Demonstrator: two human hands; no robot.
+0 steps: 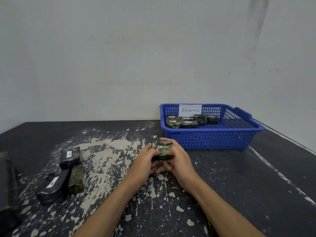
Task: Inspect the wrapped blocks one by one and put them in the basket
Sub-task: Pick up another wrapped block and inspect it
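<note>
A dark green wrapped block (163, 148) is held above the table at centre. My left hand (145, 161) grips its left side and my right hand (177, 159) grips its right side, fingers curled under it. The blue basket (213, 139) stands behind and to the right, with a paper label reading "Abnormal" and several wrapped blocks (188, 120) in its left half. On the table at the left lie three more wrapped blocks: a black one marked "A" (70, 158), another black one marked "A" (52, 187), and a greenish one (77, 178) between them.
The table (239, 185) is black with worn pale patches. A dark object (7, 182) lies at the far left edge. A plain wall stands right behind the table and basket.
</note>
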